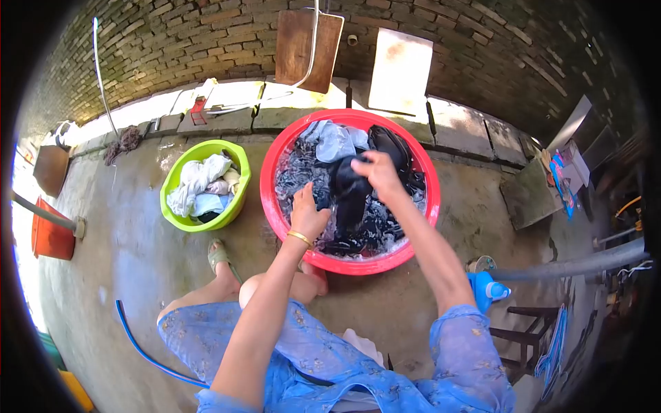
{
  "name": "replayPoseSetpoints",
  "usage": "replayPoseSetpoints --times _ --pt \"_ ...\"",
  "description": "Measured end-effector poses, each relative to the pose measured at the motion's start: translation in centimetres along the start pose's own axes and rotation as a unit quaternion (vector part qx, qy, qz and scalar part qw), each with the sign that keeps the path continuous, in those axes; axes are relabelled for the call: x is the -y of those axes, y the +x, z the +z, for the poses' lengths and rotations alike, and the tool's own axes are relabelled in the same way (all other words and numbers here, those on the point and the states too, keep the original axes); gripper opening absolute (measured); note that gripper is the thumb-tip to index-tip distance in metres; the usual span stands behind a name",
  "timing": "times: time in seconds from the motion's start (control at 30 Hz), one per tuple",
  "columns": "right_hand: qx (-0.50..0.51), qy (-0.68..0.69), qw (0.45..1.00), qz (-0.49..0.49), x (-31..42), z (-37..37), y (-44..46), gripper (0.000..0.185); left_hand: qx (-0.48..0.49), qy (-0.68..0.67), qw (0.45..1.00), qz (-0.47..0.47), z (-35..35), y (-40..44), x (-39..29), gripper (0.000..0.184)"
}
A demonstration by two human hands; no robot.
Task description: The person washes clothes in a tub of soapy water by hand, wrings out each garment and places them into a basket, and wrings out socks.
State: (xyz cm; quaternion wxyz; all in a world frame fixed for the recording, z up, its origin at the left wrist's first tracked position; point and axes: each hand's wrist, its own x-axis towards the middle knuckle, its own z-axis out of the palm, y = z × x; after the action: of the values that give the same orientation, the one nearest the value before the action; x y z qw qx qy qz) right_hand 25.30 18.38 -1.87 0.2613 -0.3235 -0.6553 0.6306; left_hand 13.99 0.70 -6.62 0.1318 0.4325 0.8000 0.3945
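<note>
A red basin (418, 255) in front of me holds dark clothes in sudsy water. My right hand (380, 175) is over it, its curled fingers pinching a black garment (350, 196) that hangs down into the suds. At the basin's near-left part, my left hand (308, 215) has its fingers stretched out and no cloth in them; a gold bracelet is on that wrist. Light blue cloth (335, 142) rests at the far side of the basin, next to another black piece (390, 148). The garment's exact kind is unclear.
Left of the basin stands a lime-green tub (241, 196) of pale clothes. A blue bottle (487, 292) and a dark wooden stool (527, 334) are at right. An orange bucket (54, 230) is far left. Boards lean on the brick wall (227, 34).
</note>
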Motion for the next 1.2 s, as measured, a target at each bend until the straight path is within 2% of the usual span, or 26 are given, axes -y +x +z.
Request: replayPoseSetpoints --times 0.03,0.1,0.17,0.2,0.23,0.33,0.4,0.43,0.53,0.57,0.6,0.67,0.7,0.73,0.77,0.8,0.83,0.87,0.9,0.93,0.97,1.0,1.03,1.1,1.13,1.2 --pt "-0.018 0.011 0.999 -0.034 4.8 0.0 -0.5 0.021 0.042 0.006 0.999 -0.023 -0.3 0.1 0.2 0.089" --pt "-0.02 0.115 0.993 -0.023 14.6 0.5 -2.5 0.024 0.057 0.05 0.996 -0.043 -1.0 -0.9 -0.3 0.098" --pt "0.028 0.175 0.978 -0.113 20.8 0.7 -3.3 0.031 0.096 0.091 0.987 -0.087 -1.2 -1.5 -0.1 0.121" --pt "0.019 0.166 0.975 -0.146 23.5 1.1 -3.8 0.032 0.094 0.091 0.988 -0.084 -1.5 -1.6 -0.4 0.121" --pt "0.092 0.163 0.966 -0.181 26.0 1.5 -4.6 0.034 0.083 0.097 0.988 -0.088 -1.7 -1.6 -0.9 0.123" --pt "0.111 0.171 0.946 -0.252 31.3 3.6 -6.5 0.03 0.053 0.087 0.992 -0.074 -2.1 -0.9 -1.8 0.129" --pt "0.152 0.225 0.937 -0.219 34.1 5.2 -8.4 0.026 0.013 0.066 0.995 -0.067 -1.8 -0.2 -2.7 0.132" --pt "0.191 0.279 0.924 -0.18 35.0 5.8 -9.2 0.023 -0.016 0.044 0.997 -0.061 -1.5 0.1 -3.0 0.131" --pt "0.234 0.313 0.901 -0.189 35.6 6.8 -10.4 0.019 -0.055 0.054 0.996 -0.05 -0.8 1.6 -3.8 0.132" --pt "0.257 0.316 0.892 -0.195 35.6 6.9 -10.9 0.02 -0.125 0.073 0.989 -0.043 -0.5 1.5 -4.2 0.114" --pt "0.256 0.317 0.892 -0.195 35.5 6.8 -11.0 0.02 -0.124 0.074 0.989 -0.042 -0.2 2.0 -3.7 0.114" --pt "0.225 0.344 0.891 -0.194 35.3 6.2 -11.2 0.02 -0.055 -0.198 0.976 -0.072 0.3 3.3 -2.3 0.083" --pt "0.255 0.37 0.873 -0.188 34.5 4.7 -10.0 0.022 -0.102 -0.295 0.95 0.001 0.6 3.1 -2.4 0.051" --pt "0.175 0.349 0.894 -0.221 33.9 3.0 -9.2 0.019 -0.101 -0.296 0.95 0.001 0.7 3.1 -2.3 0.051" --pt "0.098 0.338 0.912 -0.212 32.3 0.0 -7.0 0.023 -0.119 -0.478 0.869 -0.052 1.0 3.3 -1.7 0.04" --pt "0.175 0.38 0.883 -0.214 30.7 -2.8 -6.8 0.03 -0.134 -0.64 0.75 -0.103 1.1 3.5 -1.2 0.03" --pt "0.239 0.406 0.863 -0.18 28.2 -6.0 -6.2 0.032 -0.162 -0.661 0.716 -0.156 0.7 3.9 -0.8 0.025" --pt "-0.023 0.36 0.917 -0.169 26.5 -5.9 -7.4 0.035 -0.164 -0.66 0.716 -0.155 -0.1 3.9 -0.7 0.025" --pt "-0.033 0.355 0.919 -0.165 22.3 -8.5 -6.8 0.026 -0.178 -0.686 0.682 -0.179 -1.2 3.8 -1.0 0.024" --pt "-0.104 0.386 0.911 -0.099 17.7 -10.4 -6.2 0.027 -0.192 -0.711 0.646 -0.202 -2.1 3.9 -1.5 0.023" --pt "-0.215 0.385 0.897 0.027 15.7 -9.1 -7.9 0.037 -0.19 -0.701 0.649 -0.225 -2.5 3.9 -1.8 0.023" --pt "-0.158 0.395 0.904 0.038 5.9 -13.1 -5.6 0.034 -0.189 -0.7 0.651 -0.227 -2.4 3.7 -2.2 0.023" --pt "-0.19 0.366 0.9 0.139 -2.8 -14.7 -4.7 0.031 -0.177 -0.695 0.666 -0.207 -2.0 3.4 -2.8 0.022" --pt "-0.117 0.285 0.931 0.197 -12.3 -11.8 -6.6 0.035 -0.134 -0.707 0.677 -0.154 -0.1 3.4 -2.5 0.021" --pt "-0.098 0.196 0.941 0.258 -16.0 -10.3 -7.0 0.035 -0.14 -0.65 0.728 -0.168 0.5 3.0 -3.1 0.019" --pt "-0.027 -0.014 0.962 0.27 -13.2 -4.5 -9.2 0.048 -0.136 -0.604 0.763 -0.185 2.4 3.2 -2.5 0.017"
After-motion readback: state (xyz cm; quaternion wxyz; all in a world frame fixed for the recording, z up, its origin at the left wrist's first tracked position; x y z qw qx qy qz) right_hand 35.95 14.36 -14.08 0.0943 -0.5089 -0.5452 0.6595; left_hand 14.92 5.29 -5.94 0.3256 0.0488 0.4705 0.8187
